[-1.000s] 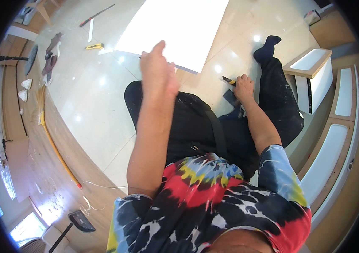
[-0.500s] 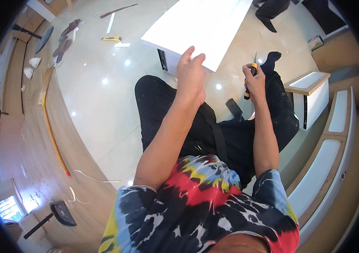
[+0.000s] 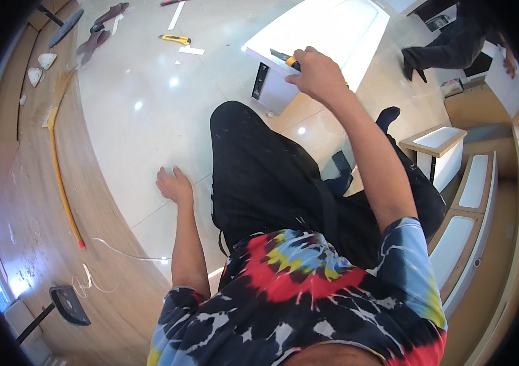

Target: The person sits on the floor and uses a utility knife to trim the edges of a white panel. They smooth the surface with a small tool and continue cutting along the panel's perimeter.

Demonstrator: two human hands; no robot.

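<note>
Toward one o'clock from mid-view: white box (image 3: 332, 27) on the tiled floor (image 3: 150, 131), flat pale face up, black runner (image 3: 261, 80) along its near side. Knife (image 3: 283, 57), dark blade and yellow collar, over the box's near edge, blade pointing toward ten. Contact with the face: cannot tell. Right hand (image 3: 318, 72) has its grip closed round the knife handle. Left hand (image 3: 175, 185) at nine, grip free, fingers apart, near the floor; touching or not, unclear.

Farther out: yellow cutter (image 3: 175, 39) at eleven, short white strip (image 3: 192, 51) just beside it, longer white strip (image 3: 176, 15) above. Broom (image 3: 63, 189) at nine, dustpan (image 3: 69, 306) at eight. Between two and three, wood-edged box (image 3: 434, 139) with white inset; just past three, long framed unit (image 3: 483, 181) with similar insets. Another person (image 3: 448, 52) at two.

Progress, my judgement: loose strips suggest some cutting or trimming already done; runner is on the box. No fresh cut made out on its bright face, so whatever knife work remains there cannot be gauged.
</note>
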